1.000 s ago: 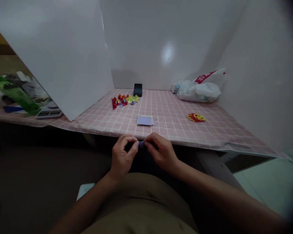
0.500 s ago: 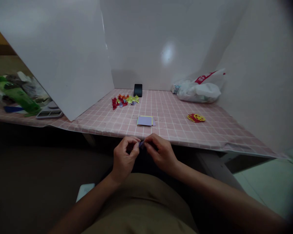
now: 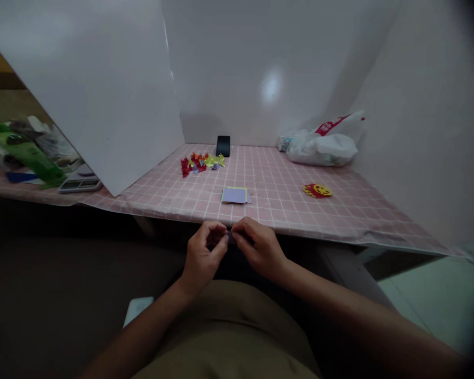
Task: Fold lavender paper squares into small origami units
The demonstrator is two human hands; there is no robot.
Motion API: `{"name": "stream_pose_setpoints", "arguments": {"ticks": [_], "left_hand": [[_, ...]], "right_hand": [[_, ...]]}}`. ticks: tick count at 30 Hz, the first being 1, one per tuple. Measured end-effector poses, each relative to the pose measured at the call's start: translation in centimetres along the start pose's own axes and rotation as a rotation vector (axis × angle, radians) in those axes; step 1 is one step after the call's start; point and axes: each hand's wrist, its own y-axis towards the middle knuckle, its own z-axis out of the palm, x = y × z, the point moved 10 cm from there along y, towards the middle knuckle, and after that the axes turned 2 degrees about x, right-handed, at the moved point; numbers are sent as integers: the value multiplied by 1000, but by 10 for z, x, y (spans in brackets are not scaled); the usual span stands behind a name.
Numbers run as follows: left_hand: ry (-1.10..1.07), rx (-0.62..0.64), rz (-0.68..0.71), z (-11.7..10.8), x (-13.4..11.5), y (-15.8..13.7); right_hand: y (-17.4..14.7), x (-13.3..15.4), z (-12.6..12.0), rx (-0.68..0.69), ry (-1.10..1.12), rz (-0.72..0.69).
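Amid white panels (image 3: 221, 63), paper (image 3: 234, 196) on tablecloth (image 3: 274, 181)

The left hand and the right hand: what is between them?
The head view shows a small purple piece between left hand and right hand, at their fingertips.

Just off the front edge of the worktop (image 3: 276, 217), a paper piece (image 3: 231, 238) sits between the left hand (image 3: 201, 258) and the right hand (image 3: 264, 250). Behind them, near that edge, lies a stack of sheets (image 3: 234, 196); a pile of discs (image 3: 318, 191) lies well to its right. Folded figures (image 3: 199, 163) lie behind and left of the stack, before an upright slab (image 3: 223, 146) near the back edge. A bag (image 3: 322, 149) fills the back right corner. Left of a standing panel (image 3: 102, 89) are a scale (image 3: 80, 183) near the front edge and, farther left, a bottle (image 3: 29, 155).
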Motion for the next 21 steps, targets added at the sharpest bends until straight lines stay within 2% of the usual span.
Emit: {"name": "stream_pose_setpoints", "arguments": {"ticks": [7, 14, 17, 21], "left_hand": [[-64, -70, -57, -6, 11, 1], [46, 63, 34, 3, -6, 4], [75, 57, 66, 1, -11, 5], [86, 25, 38, -3, -8, 6]], "right_hand": [[1, -3, 0, -11, 27, 31], [0, -1, 1, 7, 25, 14], [0, 1, 1, 15, 13, -4], [1, 3, 1, 17, 17, -6]]}}
